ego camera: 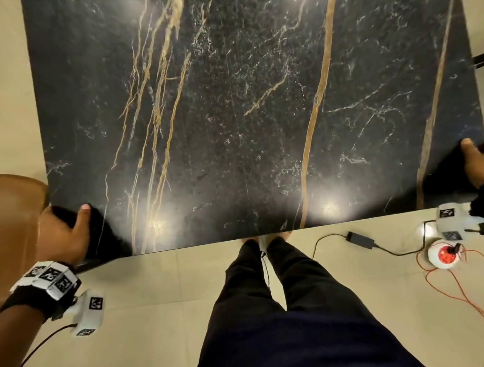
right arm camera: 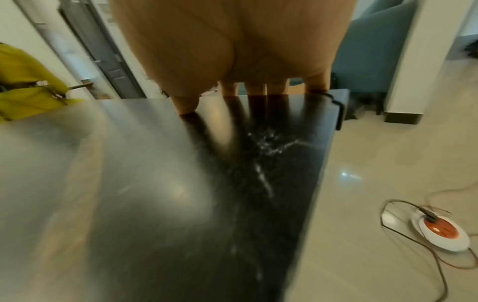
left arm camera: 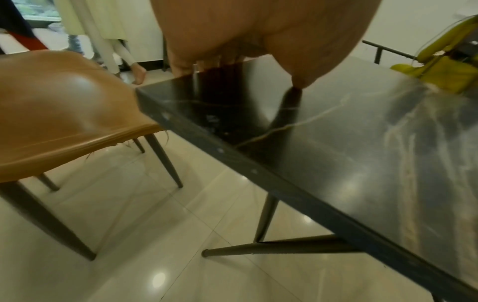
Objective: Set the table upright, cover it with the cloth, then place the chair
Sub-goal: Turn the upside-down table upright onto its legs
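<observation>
Legs (ego camera: 272, 308) stand at table (ego camera: 253, 104) near edge, long axis running L–R between hands. Left hand (ego camera: 65, 234) grips near-left corner, right hand (ego camera: 479, 165) grips right edge; chair (ego camera: 10, 223) sits just beside left hand.

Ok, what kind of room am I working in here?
Most likely a home dining area: a black marble-look table with a tan padded chair beside it on glossy floor tiles, and a blue armchair in the background.

Left hand (ego camera: 65, 234), right hand (ego camera: 479, 165) gripping.
</observation>
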### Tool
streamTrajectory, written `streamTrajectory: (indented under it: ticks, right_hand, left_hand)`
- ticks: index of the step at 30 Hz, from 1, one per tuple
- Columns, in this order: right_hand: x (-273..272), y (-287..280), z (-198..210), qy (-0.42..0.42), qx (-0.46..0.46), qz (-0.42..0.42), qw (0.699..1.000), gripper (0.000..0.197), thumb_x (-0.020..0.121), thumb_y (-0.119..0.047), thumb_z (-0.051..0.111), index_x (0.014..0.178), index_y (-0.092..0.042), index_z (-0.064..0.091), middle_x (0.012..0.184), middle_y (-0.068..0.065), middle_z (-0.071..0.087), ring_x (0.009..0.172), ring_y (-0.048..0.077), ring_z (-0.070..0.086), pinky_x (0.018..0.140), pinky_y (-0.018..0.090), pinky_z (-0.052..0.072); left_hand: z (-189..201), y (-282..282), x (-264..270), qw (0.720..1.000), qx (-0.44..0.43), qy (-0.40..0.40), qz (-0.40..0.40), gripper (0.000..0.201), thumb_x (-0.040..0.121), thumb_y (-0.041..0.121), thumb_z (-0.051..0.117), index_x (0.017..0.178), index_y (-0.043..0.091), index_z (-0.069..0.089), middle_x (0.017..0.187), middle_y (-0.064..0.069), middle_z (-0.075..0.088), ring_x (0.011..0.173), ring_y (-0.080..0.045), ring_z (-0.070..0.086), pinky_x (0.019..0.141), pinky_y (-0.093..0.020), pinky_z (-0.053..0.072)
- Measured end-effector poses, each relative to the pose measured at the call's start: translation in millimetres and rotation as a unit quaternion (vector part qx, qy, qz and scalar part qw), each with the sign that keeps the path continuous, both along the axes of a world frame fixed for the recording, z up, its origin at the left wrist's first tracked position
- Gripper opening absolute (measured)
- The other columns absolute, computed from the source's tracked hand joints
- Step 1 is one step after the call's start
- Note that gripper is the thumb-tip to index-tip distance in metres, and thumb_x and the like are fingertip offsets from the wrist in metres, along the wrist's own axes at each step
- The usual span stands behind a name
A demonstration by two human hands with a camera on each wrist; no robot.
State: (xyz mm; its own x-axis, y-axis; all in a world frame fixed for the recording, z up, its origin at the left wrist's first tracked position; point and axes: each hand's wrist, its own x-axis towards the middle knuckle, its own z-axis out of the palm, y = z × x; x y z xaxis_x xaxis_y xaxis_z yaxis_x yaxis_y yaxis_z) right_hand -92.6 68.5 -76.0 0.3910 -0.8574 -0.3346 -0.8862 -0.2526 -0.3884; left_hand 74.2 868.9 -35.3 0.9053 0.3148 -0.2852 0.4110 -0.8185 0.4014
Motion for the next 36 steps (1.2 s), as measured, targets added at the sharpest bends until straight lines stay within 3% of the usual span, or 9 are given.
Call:
streamTrajectory:
  ticks: [3,5,9,11,14,18,21,31,36]
  right_hand:
    - [15,51,32,-0.012,-0.053,0.115,0.992,0.083,0.074,-0.073,0.063,0.132,-0.016,0.05,0.129,0.019,0.061,0.118,0.04,0.059,0.101,0.053,0.049]
    - [15,85,48,0.02,-0.059,0.245,0.967,0.091,0.073,-0.07,0.072,0.145,-0.024,0.039,0.148,0.019,0.045,0.136,0.039,0.043,0.111,0.058,0.038]
    - [10,171,59,0.096,-0.083,0.546,0.828,0.105,0.068,-0.078,0.068,0.156,-0.041,0.025,0.168,0.005,0.01,0.154,0.031,0.011,0.118,0.066,0.01]
    - [-2,205,51,0.086,-0.073,0.638,0.761,0.113,0.063,-0.078,0.072,0.157,-0.044,0.019,0.169,0.004,0.001,0.155,0.028,0.003,0.116,0.07,0.008]
    - [-3,242,37,0.068,-0.093,0.687,0.718,0.111,0.064,-0.055,0.08,0.158,-0.036,0.025,0.168,0.009,0.006,0.154,0.032,0.01,0.114,0.072,0.012]
    - [20,276,26,-0.001,-0.12,0.699,0.705,0.102,0.067,-0.04,0.076,0.157,-0.033,0.029,0.166,0.014,0.015,0.153,0.035,0.017,0.113,0.074,0.009]
    - [29,284,18,0.012,-0.127,0.697,0.705,0.122,0.058,-0.047,0.089,0.158,-0.034,0.021,0.167,0.015,0.01,0.153,0.037,0.012,0.111,0.077,0.005]
    - [37,301,17,0.017,-0.098,0.674,0.732,0.121,0.061,-0.021,0.083,0.159,-0.038,0.014,0.168,0.011,0.002,0.155,0.035,0.001,0.112,0.076,0.003]
    - [45,284,30,-0.001,-0.027,0.677,0.736,0.096,0.074,-0.075,0.05,0.157,-0.036,0.026,0.169,0.005,0.005,0.155,0.029,0.005,0.118,0.067,-0.002]
  left_hand:
    - [8,-29,-5,0.987,0.091,0.022,-0.13,0.092,0.076,0.066,0.06,0.147,0.016,0.03,0.153,-0.021,0.03,0.141,-0.04,0.029,0.11,-0.058,0.029]
    - [16,-68,-14,0.957,0.137,0.039,-0.254,0.103,0.068,0.073,0.058,0.152,0.026,0.02,0.161,-0.012,0.015,0.148,-0.036,0.014,0.112,-0.061,0.017]
    - [16,-154,-54,0.874,0.155,0.078,-0.454,0.119,0.056,0.087,0.054,0.154,0.038,0.008,0.164,-0.005,-0.005,0.151,-0.032,-0.001,0.111,-0.07,0.012]
    - [9,-186,-77,0.858,0.148,0.113,-0.478,0.126,0.054,0.084,0.062,0.153,0.044,-0.005,0.161,-0.002,-0.023,0.149,-0.031,-0.016,0.11,-0.072,0.003]
    - [1,-215,-93,0.864,0.156,0.101,-0.469,0.132,0.056,0.067,0.077,0.152,0.044,-0.01,0.16,-0.003,-0.026,0.147,-0.034,-0.021,0.107,-0.076,0.0]
    - [-13,-219,-95,0.886,0.161,0.041,-0.434,0.116,0.066,0.009,0.077,0.155,0.038,0.009,0.164,-0.007,-0.006,0.149,-0.037,-0.009,0.104,-0.079,0.004]
    - [-16,-220,-88,0.879,0.175,0.035,-0.442,0.12,0.063,-0.008,0.069,0.155,0.037,0.006,0.164,-0.007,-0.009,0.148,-0.038,-0.014,0.103,-0.079,0.001]
    - [-17,-206,-66,0.852,0.202,0.05,-0.48,0.117,0.068,-0.01,0.065,0.156,0.035,0.001,0.163,-0.007,-0.014,0.147,-0.04,-0.019,0.1,-0.082,0.003]
    - [-9,-206,-58,0.861,0.202,0.059,-0.464,0.123,0.063,-0.005,0.071,0.156,0.037,0.001,0.164,-0.008,-0.01,0.148,-0.039,-0.015,0.103,-0.08,0.002]
